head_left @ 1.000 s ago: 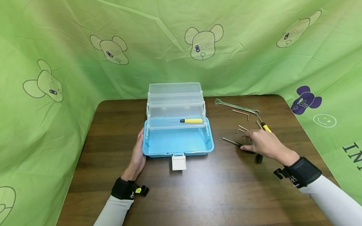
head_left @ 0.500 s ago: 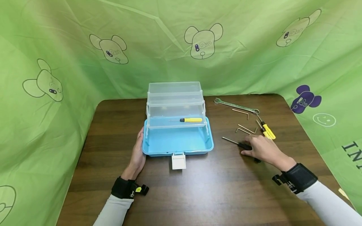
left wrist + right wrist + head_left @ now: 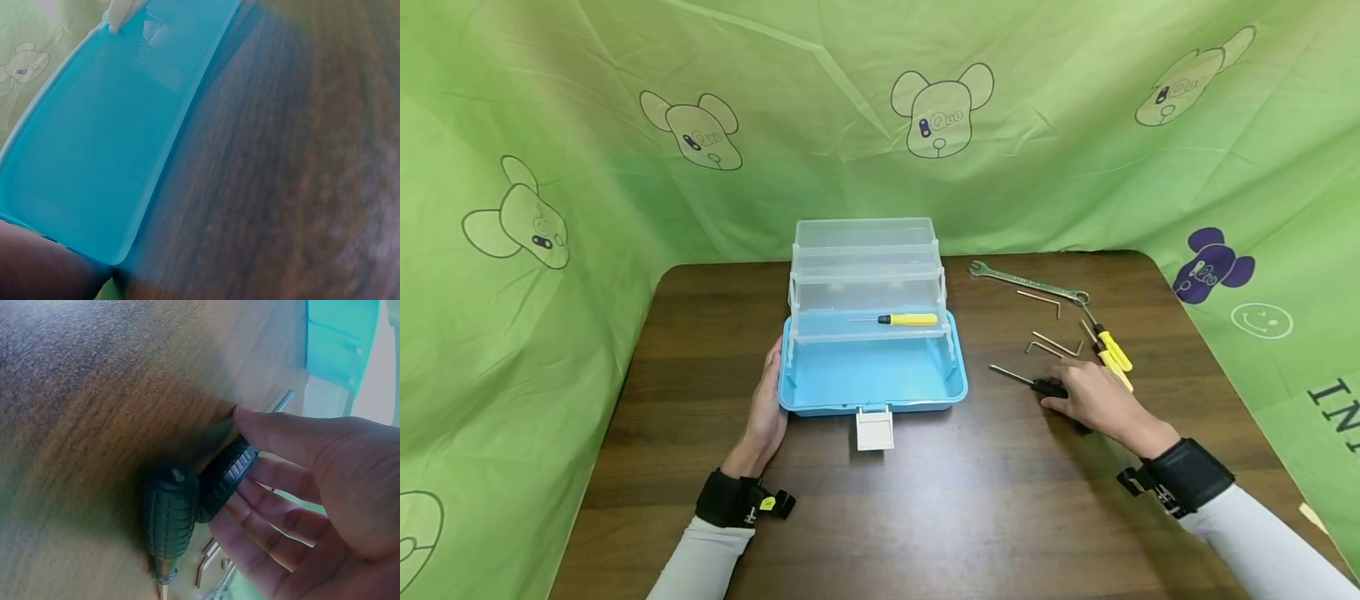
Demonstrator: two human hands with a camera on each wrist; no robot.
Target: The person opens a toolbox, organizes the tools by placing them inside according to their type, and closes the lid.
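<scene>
My left hand [image 3: 766,417] rests along the left side of a light-blue toolbox [image 3: 872,412], its fingers fairly straight against the wall. In the left wrist view, part of this hand touches the end of the toolbox [image 3: 94,144]. My right hand [image 3: 1097,400] pinches the black handle of a screwdriver [image 3: 1048,388], which lies on the table with its shaft toward the toolbox. The right wrist view has thumb and fingers on either side of that screwdriver's handle [image 3: 228,472]. A second black-handled screwdriver [image 3: 170,519] lies beside it, mostly hidden by the hand in the head view.
A yellow screwdriver [image 3: 910,319] lies in the toolbox's lowest clear tray [image 3: 820,339]. Right of the toolbox are a combination wrench [image 3: 1028,282], several hex keys [image 3: 1043,298] and two yellow-handled screwdrivers [image 3: 1116,350]. A white latch [image 3: 875,431] hangs at the front.
My right hand has moved slightly toward me and its fingers have come around the black screwdriver handle. More of the yellow-handled screwdrivers and hex keys shows. The left hand has stayed put.
</scene>
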